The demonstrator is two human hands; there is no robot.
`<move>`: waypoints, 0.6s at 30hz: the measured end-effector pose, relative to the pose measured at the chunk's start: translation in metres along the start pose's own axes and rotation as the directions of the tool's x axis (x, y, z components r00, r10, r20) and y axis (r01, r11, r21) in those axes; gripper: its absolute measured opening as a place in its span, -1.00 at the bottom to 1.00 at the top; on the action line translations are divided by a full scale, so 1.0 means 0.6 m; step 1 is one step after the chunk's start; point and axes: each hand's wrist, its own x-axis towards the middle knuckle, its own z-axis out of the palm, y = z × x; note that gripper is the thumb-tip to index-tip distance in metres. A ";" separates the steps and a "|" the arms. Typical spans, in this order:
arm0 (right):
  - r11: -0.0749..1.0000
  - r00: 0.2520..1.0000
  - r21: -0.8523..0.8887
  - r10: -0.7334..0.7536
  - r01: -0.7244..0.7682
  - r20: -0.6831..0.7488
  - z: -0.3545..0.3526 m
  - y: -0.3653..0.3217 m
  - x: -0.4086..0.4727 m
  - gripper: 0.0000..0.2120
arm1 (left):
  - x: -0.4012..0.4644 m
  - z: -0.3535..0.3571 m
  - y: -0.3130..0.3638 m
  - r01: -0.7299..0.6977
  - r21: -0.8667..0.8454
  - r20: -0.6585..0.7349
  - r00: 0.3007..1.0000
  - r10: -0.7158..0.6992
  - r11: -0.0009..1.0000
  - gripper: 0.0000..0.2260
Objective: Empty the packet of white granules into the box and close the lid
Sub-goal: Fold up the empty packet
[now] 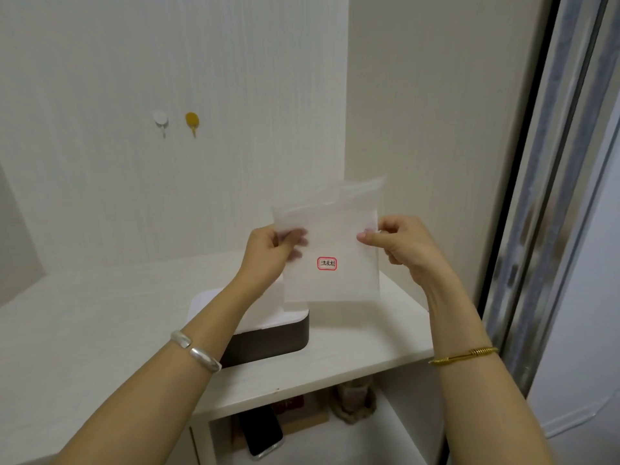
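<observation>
I hold a translucent plastic packet (330,243) of white granules upright above the shelf. A small red-bordered label is stuck on its front. My left hand (271,253) pinches its upper left edge and my right hand (399,241) pinches its upper right edge. Below and a little left of the packet sits the box (268,340), dark brown with a white lid lying flat on top. My left forearm crosses in front of the box's left side.
The box rests on a white shelf (100,330) that ends in a front edge near my forearms. Below the shelf lie a phone (263,434) and a jar (355,397). Two wall hooks (176,122) hang behind. A sliding door frame (550,196) stands at right.
</observation>
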 end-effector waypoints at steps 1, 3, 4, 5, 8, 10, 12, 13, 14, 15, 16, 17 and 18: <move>1.000 1.000 -0.015 -0.011 0.011 -0.012 0.002 0.001 0.001 -0.77 | 0.001 -0.005 0.001 0.007 0.008 0.010 1.000 -0.007 1.000 -0.84; 1.000 1.000 -0.020 -0.021 0.021 0.012 0.009 0.000 0.000 -0.88 | 0.001 -0.015 0.000 0.040 0.010 0.044 0.998 -0.040 0.999 -0.87; 1.000 0.999 -0.017 -0.014 0.015 0.039 0.013 0.001 -0.001 -0.95 | 0.000 -0.020 -0.002 0.061 0.001 0.065 0.996 -0.061 0.998 -0.86; 1.000 0.998 0.001 -0.003 0.003 0.068 0.018 0.002 -0.002 -0.97 | -0.002 -0.026 -0.005 0.085 -0.003 0.090 0.992 -0.084 0.996 -0.85; 0.993 0.993 0.106 0.037 -0.049 0.110 0.026 0.016 0.000 -0.91 | -0.010 -0.048 -0.018 0.179 0.016 0.224 0.958 -0.178 0.984 -0.87; 0.987 0.992 0.139 0.062 -0.076 0.106 0.029 0.024 0.001 -0.85 | -0.016 -0.058 -0.027 0.239 0.014 0.318 0.919 -0.231 0.971 -0.89; 0.978 0.987 0.178 0.087 -0.111 0.136 0.032 0.032 0.003 -0.85 | -0.019 -0.063 -0.035 0.302 -0.016 0.351 0.894 -0.278 0.953 -0.86; 0.971 0.980 0.197 0.102 -0.135 0.171 0.034 0.036 0.002 -0.85 | -0.019 -0.064 -0.037 0.329 -0.039 0.340 0.892 -0.297 0.944 -0.85; 0.966 0.970 0.201 0.117 -0.161 0.214 0.035 0.039 0.001 -0.85 | -0.019 -0.065 -0.039 0.353 -0.071 0.321 0.894 -0.314 0.933 -0.83; 0.964 0.957 0.191 0.133 -0.185 0.258 0.038 0.042 -0.002 -0.83 | -0.020 -0.066 -0.041 0.376 -0.108 0.304 0.894 -0.329 0.920 -0.83; 0.962 0.944 0.181 0.146 -0.205 0.296 0.040 0.046 -0.004 -0.80 | -0.020 -0.066 -0.042 0.401 -0.137 0.295 0.889 -0.349 0.906 -0.82; 0.957 0.935 0.188 0.153 -0.221 0.321 0.042 0.049 -0.005 -0.78 | -0.021 -0.067 -0.042 0.426 -0.150 0.291 0.881 -0.372 0.892 -0.82; 0.949 0.930 0.212 0.155 -0.234 0.334 0.045 0.051 -0.006 -0.75 | -0.022 -0.067 -0.042 0.454 -0.165 0.294 0.870 -0.396 0.875 -0.81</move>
